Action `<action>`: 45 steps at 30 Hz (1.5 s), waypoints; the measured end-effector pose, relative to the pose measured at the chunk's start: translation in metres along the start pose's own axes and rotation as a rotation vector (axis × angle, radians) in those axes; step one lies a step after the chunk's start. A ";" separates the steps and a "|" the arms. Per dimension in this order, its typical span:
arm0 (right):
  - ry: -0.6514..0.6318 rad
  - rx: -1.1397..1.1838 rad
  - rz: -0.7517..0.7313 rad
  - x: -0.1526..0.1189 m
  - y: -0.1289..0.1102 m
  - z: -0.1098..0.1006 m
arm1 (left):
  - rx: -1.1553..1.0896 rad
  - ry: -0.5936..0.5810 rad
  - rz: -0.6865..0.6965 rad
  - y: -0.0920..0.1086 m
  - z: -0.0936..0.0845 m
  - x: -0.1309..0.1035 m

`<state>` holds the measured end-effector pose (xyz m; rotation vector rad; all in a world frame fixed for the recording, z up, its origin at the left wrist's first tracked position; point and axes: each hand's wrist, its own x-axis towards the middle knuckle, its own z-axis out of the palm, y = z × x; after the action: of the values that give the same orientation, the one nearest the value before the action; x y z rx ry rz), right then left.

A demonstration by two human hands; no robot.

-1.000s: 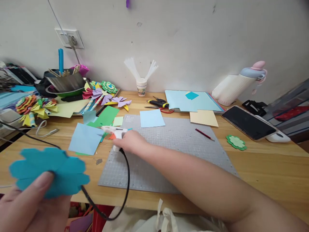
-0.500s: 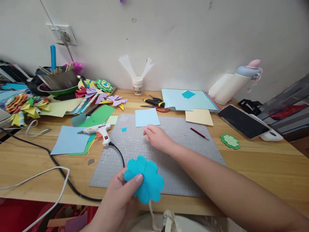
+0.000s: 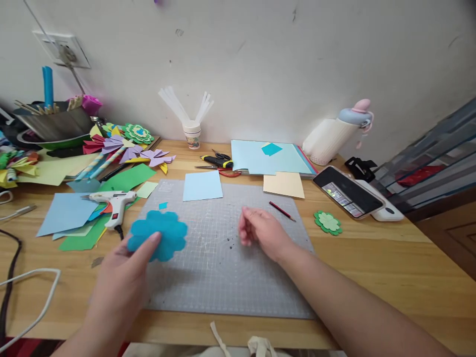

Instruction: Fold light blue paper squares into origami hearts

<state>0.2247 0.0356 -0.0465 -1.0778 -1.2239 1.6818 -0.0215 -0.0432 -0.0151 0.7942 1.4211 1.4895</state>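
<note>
A bright blue paper flower [image 3: 163, 235] is pinched in my left hand [image 3: 128, 270], thumb on top, above the left part of the grey cutting mat [image 3: 208, 277]. My right hand [image 3: 264, 233] hovers over the mat's right half, its fingers curled together; whether anything lies inside them is hidden. A light blue paper square [image 3: 203, 186] rests at the mat's back edge, and a small blue scrap [image 3: 162, 205] lies behind the flower. Right of my right hand is a dark red pencil [image 3: 282, 211]. A green layered paper flower [image 3: 327, 222] sits on the wood beyond the mat.
A white glue gun [image 3: 117, 203] lies on coloured papers at the left, its cord running forward. Behind are a paper cup [image 3: 192, 136], scissors [image 3: 222, 155], a yellow-black cutter [image 3: 216, 161] and a paper stack [image 3: 256, 156]. A phone [image 3: 349, 192] and a bottle [image 3: 330, 139] stand right.
The view has turned right. My left hand has carried the blue flower up and left over the mat. My right hand has moved away from the light blue square, rightward and nearer me.
</note>
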 end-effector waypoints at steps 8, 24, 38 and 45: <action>-0.087 0.161 -0.071 -0.026 -0.002 0.021 | 0.043 -0.300 -0.130 0.000 0.088 0.007; -0.020 0.053 -0.118 -0.029 0.003 0.016 | 0.246 -0.442 -0.065 -0.015 0.089 0.008; 0.027 -0.211 -0.202 -0.034 0.000 0.019 | 0.146 -0.547 -0.128 -0.020 0.086 0.010; 0.126 -0.192 -0.202 -0.035 0.004 0.016 | 0.308 -0.531 0.472 -0.017 0.077 0.013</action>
<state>0.2211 -0.0021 -0.0414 -1.1155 -1.3834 1.3451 0.0461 -0.0014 -0.0236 1.6696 1.1043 1.2573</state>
